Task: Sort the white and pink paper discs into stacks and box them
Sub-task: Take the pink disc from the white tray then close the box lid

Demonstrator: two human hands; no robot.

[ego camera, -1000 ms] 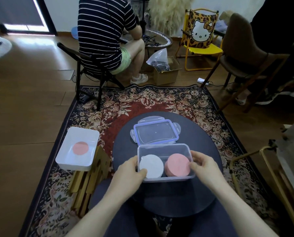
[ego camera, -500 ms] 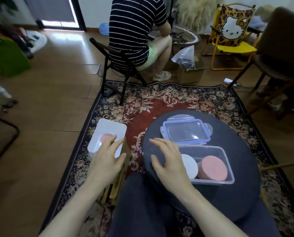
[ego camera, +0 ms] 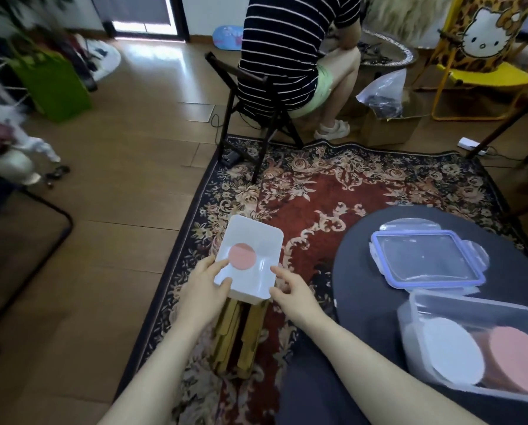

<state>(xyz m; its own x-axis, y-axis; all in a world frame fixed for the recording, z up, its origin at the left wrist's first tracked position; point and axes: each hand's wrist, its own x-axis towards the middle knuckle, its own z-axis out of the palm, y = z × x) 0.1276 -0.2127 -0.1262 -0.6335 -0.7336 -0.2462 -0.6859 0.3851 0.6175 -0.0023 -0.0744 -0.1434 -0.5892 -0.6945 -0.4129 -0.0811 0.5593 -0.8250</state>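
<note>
Left hand (ego camera: 206, 288) grips the white tray (ego camera: 258, 237) at its 7 o'clock corner; right hand (ego camera: 290, 291) hovers open beside it, one pink disc (ego camera: 242, 256) inside

Only 1 view: head cam, worn on my head, wide-angle, pitched forward and down. It sat close over my left hand (ego camera: 206, 288) and right hand (ego camera: 290, 291) at the white tray (ego camera: 258, 237), frame centre. Round dark table (ego camera: 363, 271) was pushed to the lower right, clear box (ego camera: 459, 308) cut by the edge. No 2nd view, no overlap.
</note>
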